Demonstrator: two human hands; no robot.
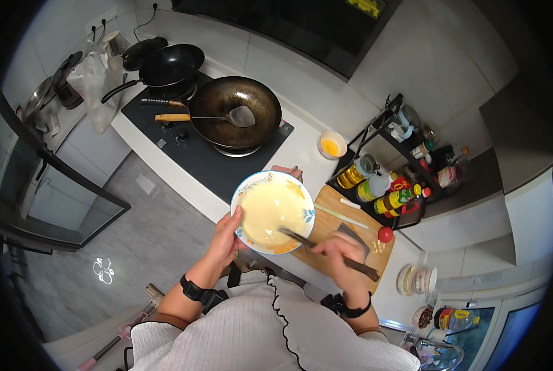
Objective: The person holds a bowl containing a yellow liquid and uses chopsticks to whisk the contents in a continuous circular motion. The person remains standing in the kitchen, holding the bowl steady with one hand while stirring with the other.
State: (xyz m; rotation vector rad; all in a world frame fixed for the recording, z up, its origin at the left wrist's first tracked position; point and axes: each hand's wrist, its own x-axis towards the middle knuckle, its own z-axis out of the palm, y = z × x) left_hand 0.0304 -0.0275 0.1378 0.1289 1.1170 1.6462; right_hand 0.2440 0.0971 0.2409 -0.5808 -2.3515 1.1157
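Observation:
My left hand (227, 236) grips the left rim of a white bowl (308, 214) painted with orange flowers and blue leaves, with the thumb over its edge. Pale yellow liquid batter (269, 208) fills much of the bowl, which I hold up in front of my body. Closed around a dark-handled utensil (360, 266) is my right hand (343, 255). The utensil's tip is blurred and dips into the batter near the lower right side, so its exact kind is unclear. Below and to the right lies a wooden cutting board (320, 264), partly hidden by the bowl and my right hand.
A wok (267, 102) with a metal spatula (241, 117) sits on the black cooktop (202, 169), beside a frying pan (172, 65). The board carries scallion (343, 217), a knife (353, 236), a tomato (385, 234) and garlic (377, 246). Bottles (397, 199) crowd a rack near a small bowl (333, 144).

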